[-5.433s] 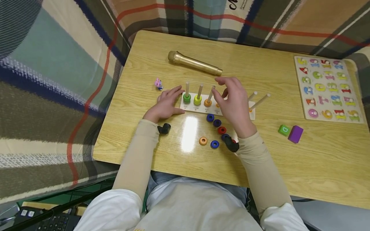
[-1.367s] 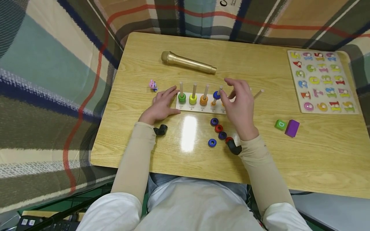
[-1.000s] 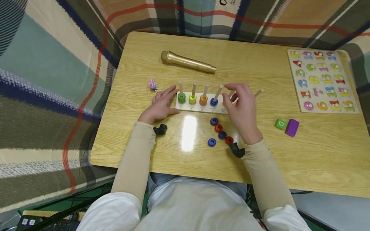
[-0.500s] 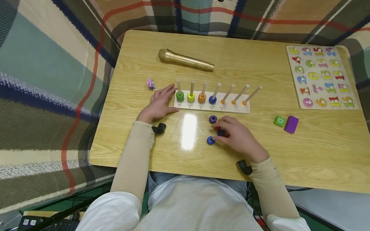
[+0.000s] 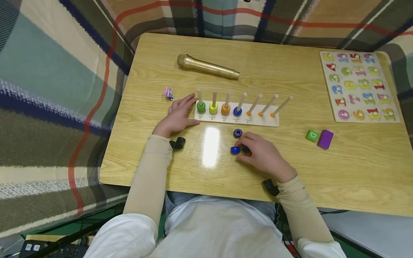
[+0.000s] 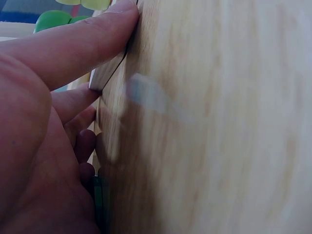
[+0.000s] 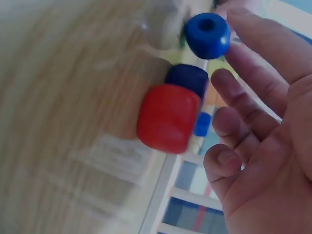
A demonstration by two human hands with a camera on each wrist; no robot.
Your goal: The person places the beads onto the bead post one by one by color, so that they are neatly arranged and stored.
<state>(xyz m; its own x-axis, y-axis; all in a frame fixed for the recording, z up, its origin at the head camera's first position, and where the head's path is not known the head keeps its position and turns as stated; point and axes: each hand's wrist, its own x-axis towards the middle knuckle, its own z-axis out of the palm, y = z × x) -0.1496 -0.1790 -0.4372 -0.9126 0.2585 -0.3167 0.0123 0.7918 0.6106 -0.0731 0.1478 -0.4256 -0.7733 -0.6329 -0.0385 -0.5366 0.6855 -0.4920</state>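
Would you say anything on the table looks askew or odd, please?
The blue ring the right hand pinches is tipped on its side, while the dark blue ring nearer the pegboard lies flat. The rightmost peg seems to lean, perhaps from perspective. No damage shows.

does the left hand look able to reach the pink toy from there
Probably yes: the pink toy stands just beyond the left hand, with nothing visible between them, though the hand would likely have to leave the board.
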